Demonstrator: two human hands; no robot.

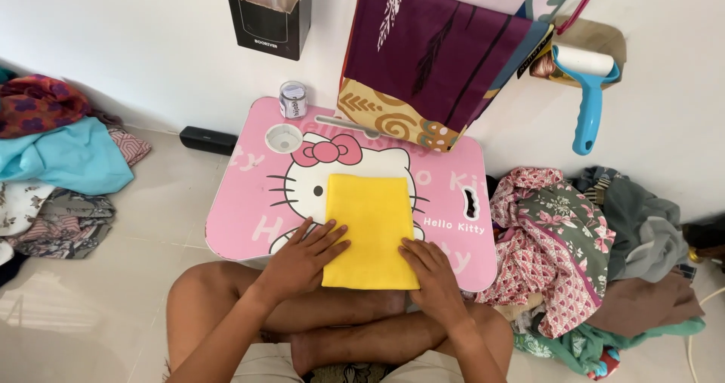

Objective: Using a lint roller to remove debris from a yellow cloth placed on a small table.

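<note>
A folded yellow cloth [370, 224] lies flat in a neat rectangle on a small pink lap table [242, 209] with a cartoon cat picture. My left hand [302, 258] rests palm down on the cloth's lower left corner, fingers spread. On the lower right corner my right hand [430, 270] presses in the same way. Neither hand grips anything. My crossed bare legs [347, 330] sit under the table's near edge.
A small round tin [293, 100] stands at the table's far left by a cup recess [284, 137]. Purple patterned fabric [430, 58] hangs at the back. Piles of clothes lie left [60, 156] and right [581, 254]. A blue lint roller [587, 88] hangs on the wall.
</note>
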